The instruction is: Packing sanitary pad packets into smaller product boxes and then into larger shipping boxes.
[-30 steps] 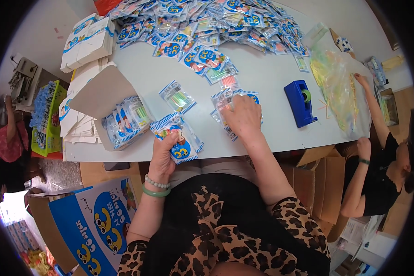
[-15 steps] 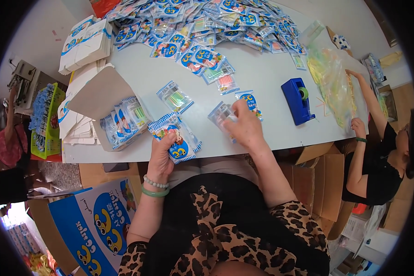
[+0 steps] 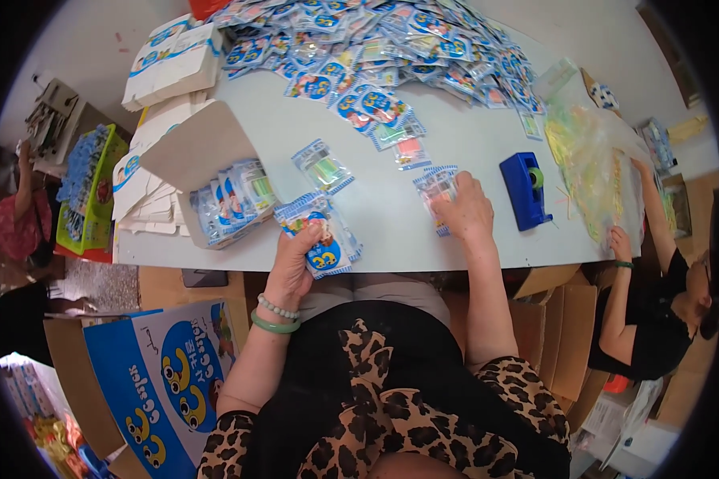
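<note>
Left hand [image 3: 295,259] grips a stack of blue-white sachets [image 3: 321,238] at the near table edge [image 3: 391,251]. Right hand [image 3: 465,209] lies flat, fingers spread, on one sachet [image 3: 435,185] beside the blue tape dispenser [image 3: 524,190]. I judge it best to slide this one gently and keep the edges aligned.

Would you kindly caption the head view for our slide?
Left hand grips a packet stack; right hand presses a clear packet on the table.

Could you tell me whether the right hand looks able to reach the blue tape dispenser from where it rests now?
Probably yes: the right hand lies on a packet just beside the blue tape dispenser, with only bare table between them.
</note>
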`<state>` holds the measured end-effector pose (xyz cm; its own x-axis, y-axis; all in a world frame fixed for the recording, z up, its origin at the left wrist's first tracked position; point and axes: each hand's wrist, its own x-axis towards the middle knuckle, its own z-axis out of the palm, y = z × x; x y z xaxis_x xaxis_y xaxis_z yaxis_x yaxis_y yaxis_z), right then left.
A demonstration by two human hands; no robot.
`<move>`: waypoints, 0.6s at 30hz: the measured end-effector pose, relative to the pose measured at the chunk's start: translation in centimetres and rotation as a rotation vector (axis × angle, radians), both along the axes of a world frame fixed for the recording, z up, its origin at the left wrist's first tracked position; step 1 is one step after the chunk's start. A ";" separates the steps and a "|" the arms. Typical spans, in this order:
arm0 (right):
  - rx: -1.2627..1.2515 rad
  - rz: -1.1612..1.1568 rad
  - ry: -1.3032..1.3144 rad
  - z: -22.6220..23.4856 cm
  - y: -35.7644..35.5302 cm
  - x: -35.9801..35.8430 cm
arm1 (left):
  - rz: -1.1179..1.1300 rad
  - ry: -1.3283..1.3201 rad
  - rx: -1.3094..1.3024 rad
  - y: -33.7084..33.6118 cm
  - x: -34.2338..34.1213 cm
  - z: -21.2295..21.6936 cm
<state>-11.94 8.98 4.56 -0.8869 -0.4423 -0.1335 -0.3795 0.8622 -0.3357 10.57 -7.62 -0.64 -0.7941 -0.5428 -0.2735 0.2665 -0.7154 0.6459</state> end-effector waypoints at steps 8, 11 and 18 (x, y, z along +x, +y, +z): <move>-0.439 0.201 -0.367 0.5 -4.1 3.7 | -0.014 -0.012 -0.008 0.6 0.3 1.4; -0.659 0.319 -0.492 -0.5 -9.8 3.7 | -0.040 -0.059 -0.064 1.5 0.4 2.1; -0.185 0.500 0.093 -3.1 -16.2 6.8 | 0.127 -0.101 0.072 0.2 1.3 1.1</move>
<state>-5.19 -7.27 1.47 -0.5667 -0.8220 0.0557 -0.7636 0.4986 -0.4103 11.82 -7.46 0.45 -0.6870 -0.6129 -0.3903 0.2936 -0.7255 0.6225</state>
